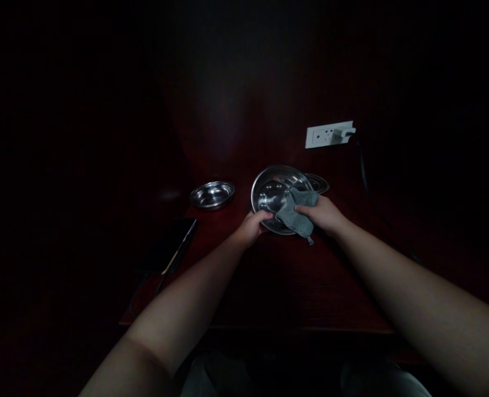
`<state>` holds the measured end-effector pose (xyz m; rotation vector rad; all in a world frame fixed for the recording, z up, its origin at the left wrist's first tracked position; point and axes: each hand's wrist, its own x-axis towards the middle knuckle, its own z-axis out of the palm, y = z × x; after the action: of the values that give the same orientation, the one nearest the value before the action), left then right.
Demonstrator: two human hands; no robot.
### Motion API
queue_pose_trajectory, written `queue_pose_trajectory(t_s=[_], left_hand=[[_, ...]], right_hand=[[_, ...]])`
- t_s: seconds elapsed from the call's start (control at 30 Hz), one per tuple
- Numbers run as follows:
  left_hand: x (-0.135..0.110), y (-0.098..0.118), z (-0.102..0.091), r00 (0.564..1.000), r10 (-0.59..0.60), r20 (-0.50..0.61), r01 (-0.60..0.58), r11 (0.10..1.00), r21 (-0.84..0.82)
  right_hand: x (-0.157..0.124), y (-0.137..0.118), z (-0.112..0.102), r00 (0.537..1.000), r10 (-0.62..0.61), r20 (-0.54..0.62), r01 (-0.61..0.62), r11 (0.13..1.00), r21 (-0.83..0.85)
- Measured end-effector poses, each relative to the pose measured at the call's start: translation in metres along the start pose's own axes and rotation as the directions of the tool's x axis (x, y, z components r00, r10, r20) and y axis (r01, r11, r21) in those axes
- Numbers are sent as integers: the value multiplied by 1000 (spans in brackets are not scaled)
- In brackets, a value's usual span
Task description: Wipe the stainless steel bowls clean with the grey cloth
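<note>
A shiny metal bowl (272, 193) is tilted with its inside toward me, above the dark red table. My left hand (252, 226) grips its lower left rim, thumb on the inside and fingers underneath. A grey-green cloth (296, 212) with a small hanging loop lies over the bowl's right side. My right hand (324, 214) is closed on the cloth, thumb on top, at the bowl's right rim. The fingers of my right hand are mostly hidden behind the cloth and bowl.
Another metal bowl (213, 195) stands at the table's left. Round metalware (318, 183) shows partly behind the held bowl. A dark phone-like device (167, 245) with a cable lies at the left edge. On the wall is a white socket (329, 135) with a plug and hanging cord.
</note>
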<state>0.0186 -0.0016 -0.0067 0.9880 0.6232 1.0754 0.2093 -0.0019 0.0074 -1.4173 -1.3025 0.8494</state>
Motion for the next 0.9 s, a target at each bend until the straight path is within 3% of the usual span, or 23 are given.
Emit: queue_pose_trajectory(t_s=[0.17,0.43,0.77,0.9], left_hand=[[-2,1,3,998,61,-13,-61,998,14],[-8,3,14,990,121,-71,-121,993,5],[-11,5,17,992,77,-100,-79,997,-19],[-9,6,18,994,12,-110,-18,999,-49]], right_hand=[[-1,1,0,1000,-18,16,18,1000,-3],[1,-2,-10,979,-198,48,203,936,-288],[5,-4,-20,978,-172,-122,90,865,-494],[1,-9,-21,948,-213,-235,39,813,-581]])
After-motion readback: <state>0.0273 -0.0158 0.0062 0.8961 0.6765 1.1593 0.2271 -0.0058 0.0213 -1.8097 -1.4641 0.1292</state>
